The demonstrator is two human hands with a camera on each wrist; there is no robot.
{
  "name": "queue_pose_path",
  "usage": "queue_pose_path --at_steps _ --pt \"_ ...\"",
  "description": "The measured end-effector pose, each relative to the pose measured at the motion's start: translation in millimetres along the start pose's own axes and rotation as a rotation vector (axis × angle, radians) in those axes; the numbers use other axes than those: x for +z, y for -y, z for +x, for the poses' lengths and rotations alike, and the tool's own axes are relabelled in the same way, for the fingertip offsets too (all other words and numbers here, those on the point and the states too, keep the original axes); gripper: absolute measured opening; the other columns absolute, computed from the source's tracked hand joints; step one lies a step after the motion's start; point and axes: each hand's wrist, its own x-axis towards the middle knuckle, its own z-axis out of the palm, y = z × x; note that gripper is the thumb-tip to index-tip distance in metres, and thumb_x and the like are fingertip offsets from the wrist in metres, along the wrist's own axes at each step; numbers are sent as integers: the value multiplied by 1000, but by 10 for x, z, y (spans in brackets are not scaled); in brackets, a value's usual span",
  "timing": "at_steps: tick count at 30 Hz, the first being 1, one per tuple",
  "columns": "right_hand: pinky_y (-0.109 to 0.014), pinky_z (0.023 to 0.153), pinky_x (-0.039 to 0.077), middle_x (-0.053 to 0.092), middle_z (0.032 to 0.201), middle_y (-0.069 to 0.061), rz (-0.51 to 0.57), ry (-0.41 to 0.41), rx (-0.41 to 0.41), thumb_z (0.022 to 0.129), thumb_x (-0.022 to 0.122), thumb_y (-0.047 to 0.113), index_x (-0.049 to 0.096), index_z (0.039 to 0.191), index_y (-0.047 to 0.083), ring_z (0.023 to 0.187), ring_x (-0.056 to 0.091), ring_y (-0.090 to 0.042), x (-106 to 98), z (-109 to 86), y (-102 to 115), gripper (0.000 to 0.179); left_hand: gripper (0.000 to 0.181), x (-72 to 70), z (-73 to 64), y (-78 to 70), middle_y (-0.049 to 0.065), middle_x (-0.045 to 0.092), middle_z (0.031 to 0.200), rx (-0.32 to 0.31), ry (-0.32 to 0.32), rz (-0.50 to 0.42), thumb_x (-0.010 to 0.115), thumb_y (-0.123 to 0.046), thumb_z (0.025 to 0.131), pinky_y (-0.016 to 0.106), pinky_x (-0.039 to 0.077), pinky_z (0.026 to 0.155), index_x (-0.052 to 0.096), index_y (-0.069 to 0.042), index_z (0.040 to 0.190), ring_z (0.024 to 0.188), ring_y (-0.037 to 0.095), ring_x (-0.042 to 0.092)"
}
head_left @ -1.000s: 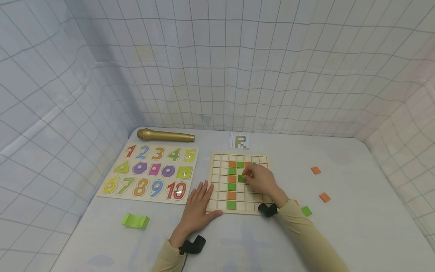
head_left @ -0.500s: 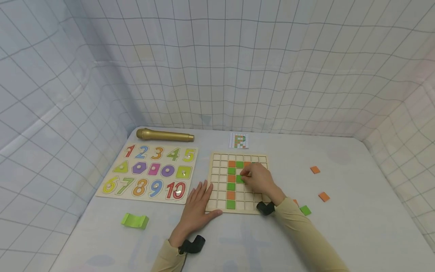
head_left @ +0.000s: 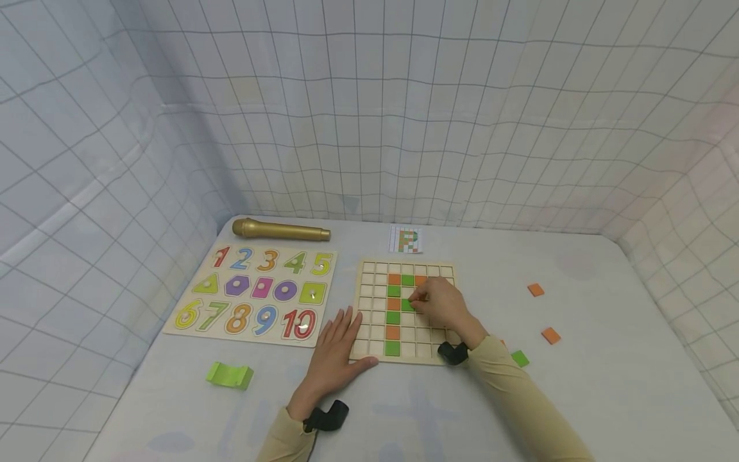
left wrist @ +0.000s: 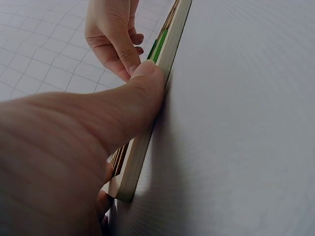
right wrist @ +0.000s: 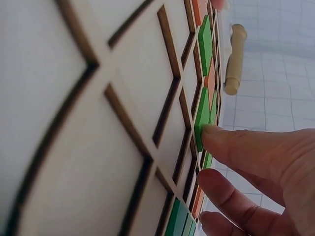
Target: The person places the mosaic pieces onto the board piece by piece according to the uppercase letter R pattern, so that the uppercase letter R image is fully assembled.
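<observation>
Left hand (head_left: pixel 336 353) splayed; right hand (head_left: pixel 443 304) pinching green tile (head_left: pixel 407 306).

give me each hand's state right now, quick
Left hand: open, resting on the edge of a pale wooden grid board.
Right hand: closed, pinching a green square tile.

This looks like a small staged booth, perhaps a lab's recording corner. Grid-patterned sheets (head_left: pixel 369 115) hang in folds across the top of the frame and down both sides, closing in a cloth-covered table (head_left: pixel 612 398). Black wrist mounts (head_left: pixel 327 416) show at lower centre, while a puzzle (head_left: pixel 248 343) at left and a board (head_left: pixel 364 290) at centre suggest play.
</observation>
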Motion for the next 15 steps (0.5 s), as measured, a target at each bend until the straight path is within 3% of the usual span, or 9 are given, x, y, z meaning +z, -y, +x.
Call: queue_pose_path --at_steps 9,15 --pt "-29 62 45 60 75 7 -3 14 -46 80 77 15 75 84 13 74 52 -12 -10 -13 -1 5 86 -7 -4 -8 21 26 151 17 -22 8 67 -48 83 51 12 111 35 2 145 140 37 16" --pt "-29 66 45 63 79 6 0 57 -139 82 74 15 75 90 10 75 51 -12 -40 -18 -33 10 86 -13 -4 -9 20 24 152 -2 4 6 66 -49 84 49 10 112 33 1 146 141 35 14"
